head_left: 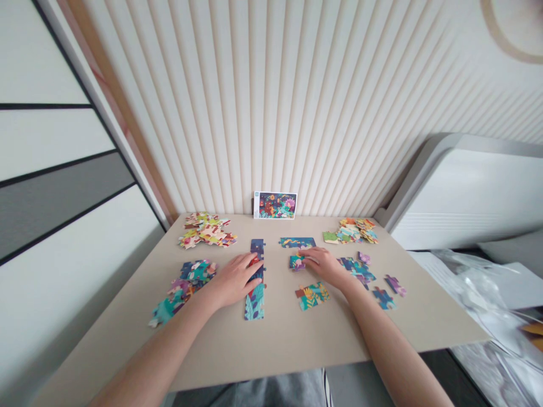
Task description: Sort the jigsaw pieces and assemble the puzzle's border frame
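My left hand (236,279) lies with its fingers apart over a tall joined strip of puzzle pieces (255,305), blue at the top and teal at the bottom. To the right, my right hand (321,263) has its fingertips on a small teal and pink puzzle section (296,262). Just above it is a dark blue joined strip (292,242), partly beside the fingers. Below the right hand sits a joined section with yellow leaves (313,295). Loose dark blue pieces (355,267) lie right of the right hand.
A picture card (275,205) stands against the ribbed wall. Piles of pieces lie at the back left (207,230), front left (182,289) and back right (358,230). Purple (395,285) and blue (384,298) pieces lie at the right of the table (271,350).
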`<state>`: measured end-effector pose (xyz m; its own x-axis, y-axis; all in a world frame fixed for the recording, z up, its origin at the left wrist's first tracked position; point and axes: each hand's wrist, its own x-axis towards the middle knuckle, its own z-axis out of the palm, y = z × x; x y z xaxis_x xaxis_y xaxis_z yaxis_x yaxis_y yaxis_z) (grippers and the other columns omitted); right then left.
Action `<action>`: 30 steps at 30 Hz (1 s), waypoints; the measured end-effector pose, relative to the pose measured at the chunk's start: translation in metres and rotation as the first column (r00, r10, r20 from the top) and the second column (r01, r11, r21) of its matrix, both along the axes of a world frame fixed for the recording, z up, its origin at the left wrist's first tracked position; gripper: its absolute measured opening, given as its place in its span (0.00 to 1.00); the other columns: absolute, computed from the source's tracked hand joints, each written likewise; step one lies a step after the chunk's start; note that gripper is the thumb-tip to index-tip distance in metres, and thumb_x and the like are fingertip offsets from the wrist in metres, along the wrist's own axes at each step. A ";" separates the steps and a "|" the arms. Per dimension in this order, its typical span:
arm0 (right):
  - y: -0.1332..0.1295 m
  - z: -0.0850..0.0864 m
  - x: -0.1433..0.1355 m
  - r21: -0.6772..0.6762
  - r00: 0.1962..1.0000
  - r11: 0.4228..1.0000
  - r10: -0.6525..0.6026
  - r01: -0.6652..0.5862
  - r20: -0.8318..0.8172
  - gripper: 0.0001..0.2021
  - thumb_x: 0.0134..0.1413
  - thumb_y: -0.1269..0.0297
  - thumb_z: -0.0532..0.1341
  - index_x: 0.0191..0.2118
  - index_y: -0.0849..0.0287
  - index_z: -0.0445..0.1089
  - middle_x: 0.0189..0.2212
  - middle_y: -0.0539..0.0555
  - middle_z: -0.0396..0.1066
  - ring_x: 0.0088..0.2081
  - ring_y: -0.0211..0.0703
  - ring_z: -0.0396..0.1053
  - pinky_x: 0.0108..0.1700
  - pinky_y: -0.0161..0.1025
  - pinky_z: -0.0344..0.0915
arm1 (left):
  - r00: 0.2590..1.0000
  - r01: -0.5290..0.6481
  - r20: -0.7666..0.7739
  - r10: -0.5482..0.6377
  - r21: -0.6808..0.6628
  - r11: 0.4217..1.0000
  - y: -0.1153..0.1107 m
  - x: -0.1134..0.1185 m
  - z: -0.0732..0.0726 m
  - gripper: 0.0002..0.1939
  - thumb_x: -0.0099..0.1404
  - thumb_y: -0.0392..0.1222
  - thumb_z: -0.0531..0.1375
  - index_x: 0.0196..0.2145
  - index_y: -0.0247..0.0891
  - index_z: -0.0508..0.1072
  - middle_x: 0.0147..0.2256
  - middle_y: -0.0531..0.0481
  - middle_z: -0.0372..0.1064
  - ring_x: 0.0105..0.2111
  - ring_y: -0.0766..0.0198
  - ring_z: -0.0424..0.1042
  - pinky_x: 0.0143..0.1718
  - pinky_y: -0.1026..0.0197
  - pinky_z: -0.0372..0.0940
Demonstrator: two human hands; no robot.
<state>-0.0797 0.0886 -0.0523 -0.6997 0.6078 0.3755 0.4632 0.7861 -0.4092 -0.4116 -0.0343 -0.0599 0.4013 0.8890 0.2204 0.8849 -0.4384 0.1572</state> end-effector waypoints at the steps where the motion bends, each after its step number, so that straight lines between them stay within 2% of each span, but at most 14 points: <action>1: -0.002 0.001 -0.001 -0.004 1.000 1.000 -0.001 0.001 -0.002 0.14 0.70 0.59 0.59 0.55 0.52 0.77 0.49 0.57 0.80 0.51 0.50 0.77 0.56 0.48 0.71 | 1.000 0.000 -0.006 0.000 0.003 1.000 0.000 0.000 0.000 0.25 0.76 0.54 0.52 0.65 0.42 0.69 0.66 0.39 0.61 0.66 0.48 0.61 0.68 0.45 0.56; 8: -0.012 0.014 -0.004 -0.061 0.999 0.998 -0.033 0.035 0.033 0.15 0.68 0.53 0.62 0.52 0.53 0.78 0.41 0.55 0.82 0.44 0.49 0.77 0.51 0.45 0.71 | 0.999 0.004 -0.035 -0.004 0.009 1.000 0.000 0.001 0.002 0.25 0.76 0.54 0.52 0.65 0.41 0.69 0.66 0.38 0.61 0.66 0.47 0.63 0.67 0.44 0.57; 11: -0.020 0.023 0.001 -0.055 0.995 0.996 -0.070 0.073 0.065 0.15 0.70 0.55 0.59 0.53 0.53 0.78 0.44 0.56 0.81 0.47 0.49 0.77 0.53 0.45 0.71 | 0.999 0.000 -0.048 0.001 0.017 1.000 -0.001 0.002 0.004 0.26 0.76 0.54 0.52 0.64 0.40 0.69 0.66 0.37 0.62 0.65 0.46 0.63 0.67 0.44 0.58; 13: -0.035 0.029 0.006 -0.017 0.990 0.997 -0.078 0.081 0.116 0.15 0.71 0.56 0.58 0.54 0.53 0.77 0.48 0.58 0.80 0.51 0.51 0.76 0.55 0.47 0.69 | 0.999 0.000 -0.043 0.001 0.024 1.000 -0.001 0.002 0.005 0.25 0.76 0.54 0.53 0.64 0.40 0.70 0.65 0.37 0.62 0.64 0.46 0.64 0.66 0.44 0.59; 16: -0.075 0.034 0.015 0.044 0.976 0.998 -0.063 0.055 0.208 0.16 0.70 0.55 0.59 0.58 0.50 0.75 0.55 0.58 0.76 0.57 0.54 0.71 0.61 0.52 0.65 | 1.000 -0.001 -0.028 0.002 0.035 0.999 -0.001 0.001 0.003 0.25 0.76 0.54 0.53 0.63 0.41 0.70 0.65 0.37 0.63 0.64 0.46 0.64 0.66 0.44 0.59; 19: -0.118 0.030 0.021 0.040 0.970 0.998 -0.056 0.048 0.238 0.18 0.71 0.56 0.59 0.62 0.45 0.71 0.62 0.57 0.69 0.63 0.53 0.66 0.63 0.52 0.64 | 0.999 0.000 -0.032 0.001 0.038 0.999 0.000 0.000 0.000 0.25 0.76 0.54 0.53 0.64 0.42 0.70 0.65 0.38 0.63 0.64 0.46 0.64 0.66 0.43 0.58; 22: -0.148 0.019 0.022 0.067 0.969 0.986 -0.163 0.153 0.184 0.18 0.72 0.60 0.57 0.63 0.45 0.70 0.62 0.57 0.69 0.63 0.53 0.65 0.63 0.52 0.64 | 0.999 0.001 -0.033 0.000 0.034 0.999 0.001 -0.001 -0.002 0.25 0.76 0.53 0.53 0.65 0.41 0.69 0.65 0.38 0.63 0.65 0.47 0.63 0.67 0.44 0.58; 26: -0.162 0.008 0.020 0.092 0.954 0.960 -0.273 0.263 0.126 0.17 0.71 0.59 0.59 0.61 0.43 0.72 0.58 0.56 0.72 0.59 0.53 0.68 0.59 0.51 0.68 | 1.000 0.003 -0.018 -0.003 0.024 1.000 0.003 -0.002 -0.003 0.26 0.76 0.55 0.52 0.65 0.43 0.69 0.65 0.40 0.63 0.65 0.48 0.62 0.67 0.45 0.58; 30: -0.163 0.007 0.019 0.102 0.951 0.955 -0.289 0.278 0.110 0.17 0.70 0.59 0.60 0.60 0.43 0.73 0.56 0.56 0.73 0.57 0.52 0.69 0.58 0.51 0.68 | 1.000 0.004 -0.013 -0.004 0.019 1.000 0.004 -0.004 -0.005 0.27 0.76 0.56 0.51 0.65 0.43 0.69 0.66 0.39 0.62 0.65 0.47 0.63 0.67 0.44 0.59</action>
<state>-0.0603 -0.0746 -0.0451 -0.5468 0.7577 0.3563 0.7145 0.6441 -0.2733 -0.4156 -0.0300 -0.0646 0.4079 0.8831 0.2317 0.8850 -0.4448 0.1372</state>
